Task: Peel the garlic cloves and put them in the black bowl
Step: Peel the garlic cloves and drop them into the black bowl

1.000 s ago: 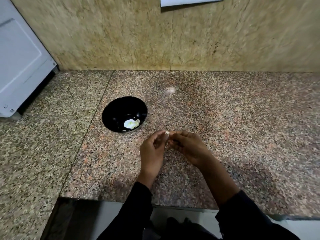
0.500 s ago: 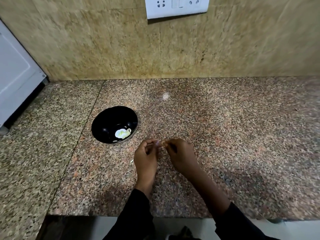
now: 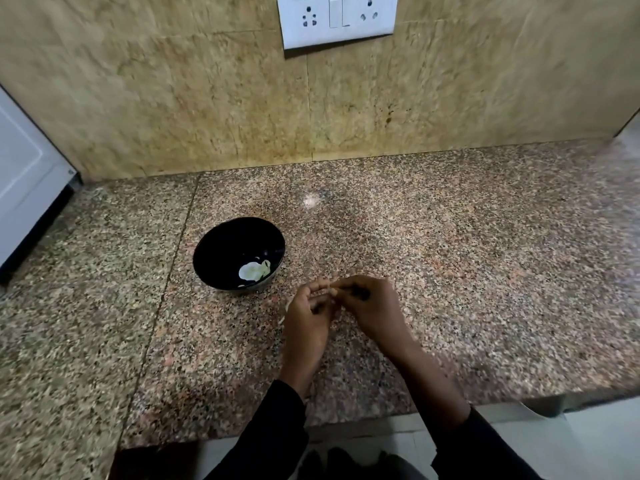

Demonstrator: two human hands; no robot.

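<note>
The black bowl (image 3: 221,251) stands on the granite counter, with pale peeled garlic (image 3: 254,270) lying at its bottom. Just right of the bowl and nearer to me, my left hand (image 3: 306,320) and my right hand (image 3: 372,308) meet fingertip to fingertip. Both pinch a small garlic clove (image 3: 333,290) between them; it is almost hidden by the fingers and blurred. A thin pale strip of skin (image 3: 284,315) shows at the left edge of my left hand.
The speckled granite counter (image 3: 485,271) runs wide to the right and ends at a front edge near me. A white appliance (image 3: 24,181) stands at the far left. A white socket plate (image 3: 337,19) sits on the tiled back wall.
The view has tilted up, so the socket plate has come into sight. My hands stay joined on the clove, with fingers shifting slightly; the bowl has not moved on the counter.
</note>
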